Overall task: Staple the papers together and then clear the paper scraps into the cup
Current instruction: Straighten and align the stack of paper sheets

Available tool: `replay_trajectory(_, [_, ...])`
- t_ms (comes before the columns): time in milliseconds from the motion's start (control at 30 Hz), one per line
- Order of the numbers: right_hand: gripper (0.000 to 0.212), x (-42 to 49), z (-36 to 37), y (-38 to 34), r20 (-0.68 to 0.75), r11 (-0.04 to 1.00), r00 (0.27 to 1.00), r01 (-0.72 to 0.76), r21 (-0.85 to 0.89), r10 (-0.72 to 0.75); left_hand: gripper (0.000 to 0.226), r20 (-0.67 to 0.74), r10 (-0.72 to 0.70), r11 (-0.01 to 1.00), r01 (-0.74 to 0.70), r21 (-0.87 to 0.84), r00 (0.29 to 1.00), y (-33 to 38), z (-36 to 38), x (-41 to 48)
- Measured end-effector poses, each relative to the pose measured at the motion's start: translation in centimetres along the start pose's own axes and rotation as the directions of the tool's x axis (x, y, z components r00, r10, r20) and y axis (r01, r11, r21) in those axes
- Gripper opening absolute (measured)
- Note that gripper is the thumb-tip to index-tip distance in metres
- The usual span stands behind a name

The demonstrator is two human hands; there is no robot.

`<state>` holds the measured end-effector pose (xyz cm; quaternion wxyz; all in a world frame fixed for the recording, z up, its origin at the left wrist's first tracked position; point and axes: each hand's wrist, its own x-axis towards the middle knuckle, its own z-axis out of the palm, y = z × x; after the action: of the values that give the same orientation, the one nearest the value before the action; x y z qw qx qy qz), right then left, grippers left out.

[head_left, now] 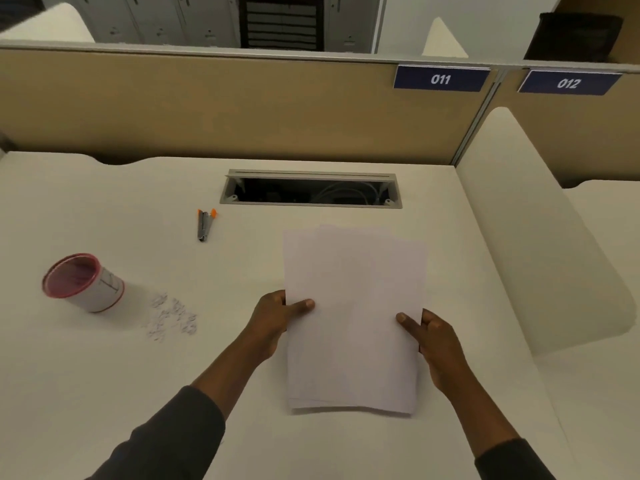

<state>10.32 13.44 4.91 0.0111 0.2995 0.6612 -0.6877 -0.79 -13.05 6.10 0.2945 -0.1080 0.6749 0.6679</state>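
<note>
A stack of white papers (353, 317) is held upright-facing above the white desk, its sheets slightly fanned at the top. My left hand (277, 320) grips the stack's left edge, thumb on the front. My right hand (433, 337) grips the right edge the same way. A small grey stapler with orange ends (205, 224) lies on the desk to the far left of the papers. A red-rimmed paper cup (81, 282) stands at the left. A pile of small paper scraps (171, 318) lies just right of the cup.
A grey cable opening (311, 188) is set in the desk (104, 375) behind the papers. A tan partition (225, 109) with blue signs 011 and 012 closes the back. A white side divider (530, 244) rises at the right.
</note>
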Motion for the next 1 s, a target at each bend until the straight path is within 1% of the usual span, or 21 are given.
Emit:
replay_trajectory(100, [0.022,-0.1,1.7,0.0,-0.01,1.0,1.0,0.003,0.005,-0.003,0.022,-0.044,0.015,0.998,-0.018,-0.067,0.999,-0.1,-1.5,-0.8])
replay_trajectory(200, [0.022,-0.1,2.6,0.2,-0.011,1.0,1.0,-0.013,-0.018,0.012,0.017,-0.068,0.006,0.985,-0.018,-0.171,0.998,0.0,-2.7,-1.3])
replay_trajectory(267, [0.03,-0.3,2.9,0.2,0.008,1.0,1.0,-0.014,-0.017,0.014,0.017,-0.083,-0.009,0.981,-0.007,-0.192,0.997,-0.1,-3.7,-1.4])
replay_trajectory(300, [0.036,-0.4,2.9,0.2,0.029,1.0,0.999,-0.016,-0.023,0.016,0.019,-0.094,-0.008,0.985,-0.009,-0.173,0.996,-0.2,-4.2,-1.4])
replay_trajectory(333, [0.039,-0.4,3.1,0.3,0.047,0.999,0.999,-0.016,-0.03,0.017,0.024,-0.106,-0.001,0.988,-0.015,-0.151,0.994,-0.3,-4.6,-1.5])
replay_trajectory(367, [0.038,-0.6,3.2,0.2,0.069,0.999,0.997,-0.019,-0.029,0.021,0.035,-0.117,0.005,0.992,-0.02,-0.128,0.993,-0.4,-4.9,-1.6])
replay_trajectory(433, [0.031,-0.8,3.4,0.2,0.108,0.999,0.994,-0.036,-0.002,0.036,0.07,-0.119,0.018,0.996,-0.028,-0.086,0.993,-1.5,-5.7,-1.0])
replay_trajectory(467, [0.03,-0.8,3.5,0.3,0.117,0.999,0.992,-0.047,0.011,0.045,0.079,-0.122,0.025,0.996,-0.035,-0.079,0.992,-2.0,-6.0,-0.6])
replay_trajectory(500, [0.029,-1.0,3.6,0.2,0.134,0.998,0.99,-0.05,0.025,0.046,0.082,-0.128,0.031,0.996,-0.041,-0.08,0.991,-2.1,-6.2,-0.5])
replay_trajectory(533, [0.029,-1.0,3.7,0.4,0.144,0.998,0.989,-0.051,0.042,0.045,0.077,-0.135,0.026,0.996,-0.038,-0.081,0.99,-1.7,-6.0,-0.9])
replay_trajectory(633, [0.029,-1.1,4.1,0.6,0.164,0.995,0.985,-0.062,0.084,0.048,0.045,-0.145,-0.012,0.996,-0.001,-0.09,0.989,-0.7,-5.2,-1.8])
replay_trajectory(733, [0.033,-1.1,4.8,0.7,0.175,0.991,0.983,-0.072,0.109,0.052,0.028,-0.125,-0.03,0.999,0.027,-0.031,0.992,-1.2,-4.5,-1.7])
replay_trajectory(867, [0.035,-1.3,5.6,0.1,0.186,0.99,0.98,-0.093,0.105,0.072,0.023,-0.158,-0.037,0.997,0.046,0.054,0.987,-2.0,-3.5,-1.3])
replay_trajectory(933, [0.036,-1.2,5.9,-0.4,0.198,0.993,0.979,-0.076,0.095,0.056,0.02,-0.175,-0.023,0.996,0.038,0.078,0.984,-2.0,-3.1,-1.1])
replay_trajectory(1000, [0.041,-1.2,6.1,-1.1,0.202,0.996,0.979,-0.038,0.084,0.02,0.019,-0.205,0.009,0.996,0.01,0.093,0.979,-1.6,-3.0,-1.1])
